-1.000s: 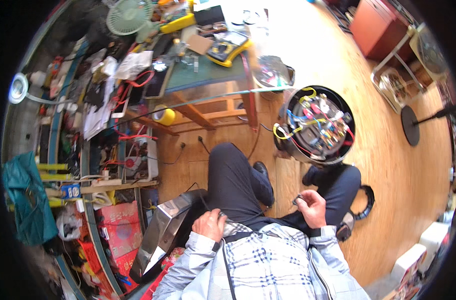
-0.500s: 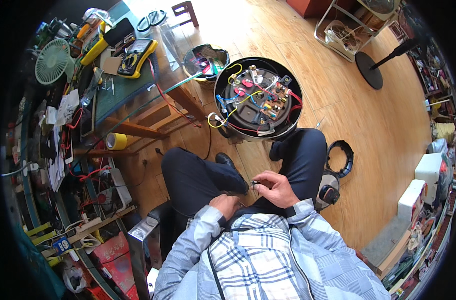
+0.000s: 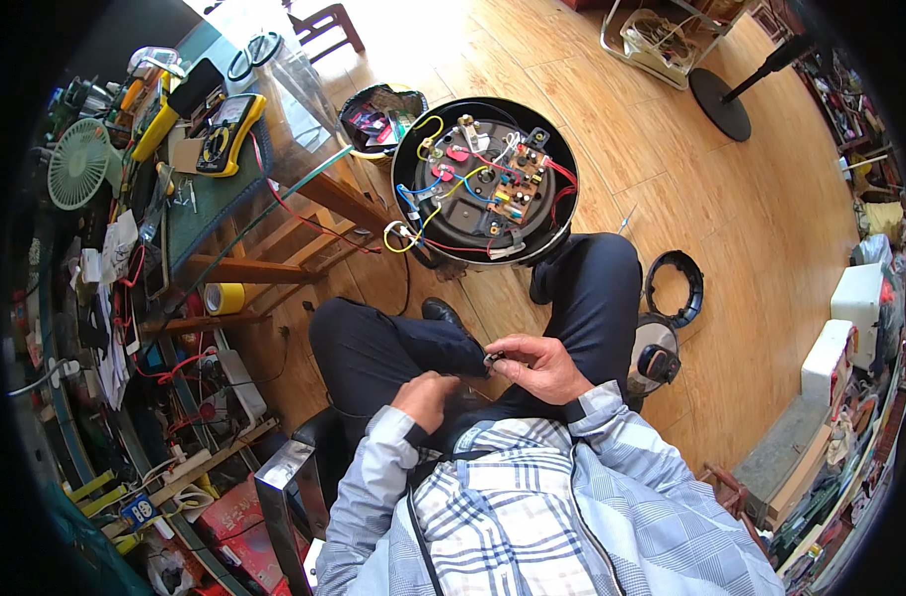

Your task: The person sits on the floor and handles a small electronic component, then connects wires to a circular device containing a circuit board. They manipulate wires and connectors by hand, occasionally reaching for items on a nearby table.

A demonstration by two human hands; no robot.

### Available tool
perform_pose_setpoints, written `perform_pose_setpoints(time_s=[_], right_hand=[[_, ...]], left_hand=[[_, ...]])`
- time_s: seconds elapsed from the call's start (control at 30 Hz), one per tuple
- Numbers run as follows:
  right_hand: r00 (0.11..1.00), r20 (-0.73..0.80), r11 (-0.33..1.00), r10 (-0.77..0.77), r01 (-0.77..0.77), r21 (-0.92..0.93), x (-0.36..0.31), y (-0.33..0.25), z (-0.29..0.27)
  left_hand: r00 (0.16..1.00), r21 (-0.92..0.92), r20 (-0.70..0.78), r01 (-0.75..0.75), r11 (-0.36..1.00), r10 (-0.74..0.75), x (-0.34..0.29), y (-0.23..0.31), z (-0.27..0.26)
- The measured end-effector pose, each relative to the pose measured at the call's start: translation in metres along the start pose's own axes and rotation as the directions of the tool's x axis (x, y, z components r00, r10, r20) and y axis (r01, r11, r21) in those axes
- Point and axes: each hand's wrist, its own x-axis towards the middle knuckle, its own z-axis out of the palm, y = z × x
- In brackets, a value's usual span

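In the head view, we see that the hands, well apart a second ago, have come close together over the lap, and in the last half second the left hand [image 3: 426,400] has lifted and curled. We judge that the work is now centred on the small dark part [image 3: 494,360], with the black round housing [image 3: 513,111] left untouched.

The part lies at the fingertips of the right hand [image 3: 542,368], pinched between thumb and forefinger, on that hand's left side. The left hand is just left of it and slightly nearer, apart from it as far as we can see; its fingers are bent well in and blurred, so we cannot tell whether they hold anything.

The housing stands far of both hands, beyond the knees, its circuit board [image 3: 522,182] and coloured wires exposed. To the right of the right hand, past the right leg, we see a black ring [image 3: 693,290] on the floor. Far left, a yellow-edged meter [image 3: 222,139] lies on the table [image 3: 205,204].
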Motion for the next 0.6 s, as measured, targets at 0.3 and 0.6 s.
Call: perform_pose_setpoints(time_s=[0.3, 0.6], right_hand=[[0.996, 0.032, 0.995, 0.078, -0.080, 0.062, 0.000, -0.003, 0.002], [0.991, 0.082, 0.995, 0.102, -0.100, -0.029, -0.001, -0.010, -0.002]], left_hand=[[0.930, -0.537, -0.365, -0.171, 0.826, -0.046, -0.024, 0.024, -0.015], [0.882, -0.334, -0.459, -0.280, 0.900, 0.104, -0.017, 0.040, -0.015]])
